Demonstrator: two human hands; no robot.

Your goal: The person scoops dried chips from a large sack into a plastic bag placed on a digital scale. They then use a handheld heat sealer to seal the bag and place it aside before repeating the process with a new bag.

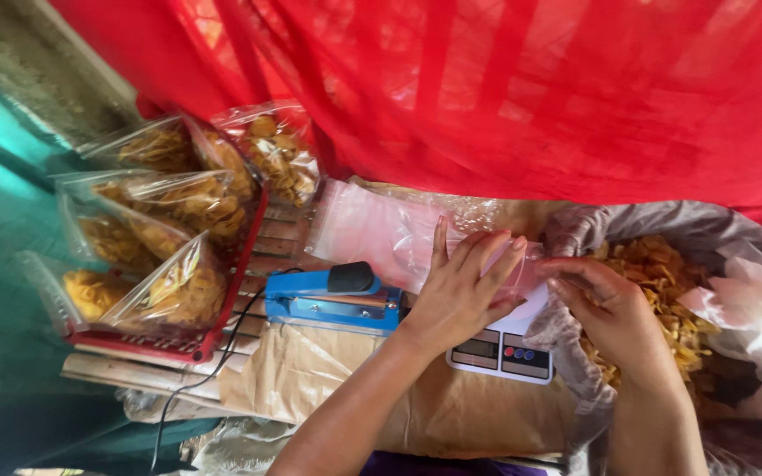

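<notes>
**Inspector:** Start nearest the wearer. What are the hands doing?

**Assistant:** Both work over the digital scale (503,351), which I take as the landmark. The left hand (460,291) has its fingers (487,256) spread fairly wide against a clear plastic bag (522,269) just above the scale; the right hand (606,308) pinches the bag's edge with its fingers narrowed. Whether the mouth is already parted I cannot tell; the film is nearly invisible here.

**Inspector:** Advice for the step?

**Assistant:** Rub the edges apart and keep the bag upright over the scale's pan.

**Inspector:** Further out?

**Assistant:** Right of the scale, the sack of chips (663,291). Left of it, the blue heat sealer (332,300) on the desk (310,370); beyond that, filled bags (178,211) in a red tray (134,344).
</notes>
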